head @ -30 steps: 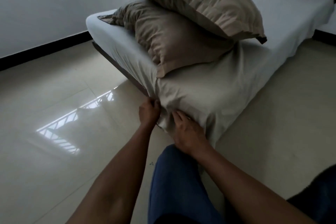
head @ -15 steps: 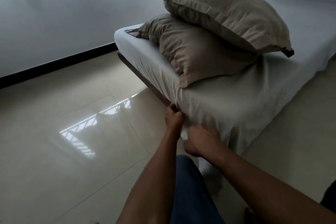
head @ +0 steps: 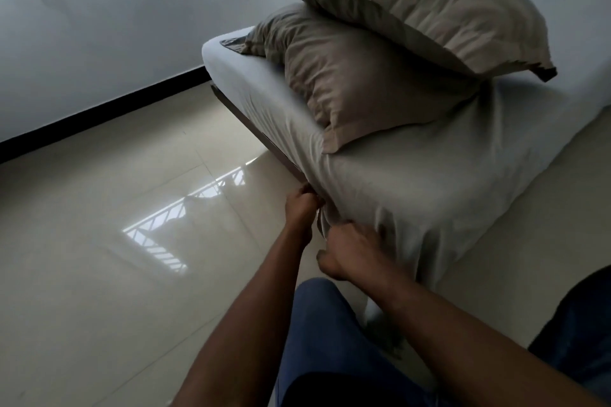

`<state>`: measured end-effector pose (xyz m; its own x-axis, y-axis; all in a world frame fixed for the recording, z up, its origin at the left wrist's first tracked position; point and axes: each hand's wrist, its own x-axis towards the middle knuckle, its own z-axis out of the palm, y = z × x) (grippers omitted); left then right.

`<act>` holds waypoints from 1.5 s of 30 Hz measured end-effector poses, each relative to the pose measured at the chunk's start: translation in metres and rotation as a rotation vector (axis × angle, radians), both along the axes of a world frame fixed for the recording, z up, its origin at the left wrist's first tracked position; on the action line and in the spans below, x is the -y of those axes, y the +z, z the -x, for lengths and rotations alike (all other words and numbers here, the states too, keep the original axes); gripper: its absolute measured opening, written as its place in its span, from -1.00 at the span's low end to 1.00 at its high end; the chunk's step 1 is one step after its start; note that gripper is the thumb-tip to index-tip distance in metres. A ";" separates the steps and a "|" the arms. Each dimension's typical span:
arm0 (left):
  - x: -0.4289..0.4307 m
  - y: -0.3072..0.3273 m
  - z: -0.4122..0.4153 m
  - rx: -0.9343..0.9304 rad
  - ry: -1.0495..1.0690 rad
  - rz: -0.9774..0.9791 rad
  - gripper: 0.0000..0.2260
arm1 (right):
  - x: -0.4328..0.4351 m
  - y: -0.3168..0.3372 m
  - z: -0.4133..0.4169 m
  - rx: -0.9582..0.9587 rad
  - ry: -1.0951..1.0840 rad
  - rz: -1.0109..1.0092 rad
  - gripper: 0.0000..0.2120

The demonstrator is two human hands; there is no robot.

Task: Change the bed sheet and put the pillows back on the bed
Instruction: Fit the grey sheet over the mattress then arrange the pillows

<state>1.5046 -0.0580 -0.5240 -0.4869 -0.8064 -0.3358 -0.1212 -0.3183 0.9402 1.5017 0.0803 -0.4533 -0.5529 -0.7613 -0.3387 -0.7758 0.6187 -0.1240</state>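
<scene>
A person crouches at the near corner of a low bed. The left hand (head: 300, 208) is closed tight round a bunch of the pale grey bed sheet (head: 413, 185) right at the corner, close to the end of the dark wooden bed frame (head: 251, 124). The right hand (head: 352, 246) is just beside it, a bit lower. Its fingers curl into the hanging sheet, and the fingertips are hidden in the cloth. The sheet covers the mattress and hangs down its near side. Two puffy pillows sit on the bed near this corner. The top tan pillow (head: 416, 0) leans on the bottom tan pillow (head: 357, 86). A blue trouser knee (head: 324, 340) shows between the arms. The shiny cream tile floor (head: 99, 258) lies all around.
</scene>
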 end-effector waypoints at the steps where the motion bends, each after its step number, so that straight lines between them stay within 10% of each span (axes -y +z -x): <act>1: 0.001 0.001 0.002 -0.036 -0.023 -0.043 -0.69 | 0.001 -0.002 -0.001 0.007 0.006 0.000 -0.70; 19: 0.029 -0.034 -0.001 -0.026 0.009 -0.178 -0.89 | 0.014 -0.018 0.003 0.049 0.110 0.470 -0.73; 28: 0.058 -0.036 -0.004 0.394 -0.182 0.567 -0.93 | 0.050 -0.027 0.000 0.141 0.140 0.531 -0.52; 35: 0.056 -0.049 -0.009 0.423 -0.006 0.544 -0.89 | 0.075 -0.054 0.019 -0.056 0.081 0.113 -0.17; 45: 0.038 -0.057 -0.021 0.172 -0.405 1.327 -0.56 | 0.058 -0.063 0.010 -0.128 -0.077 -0.005 0.10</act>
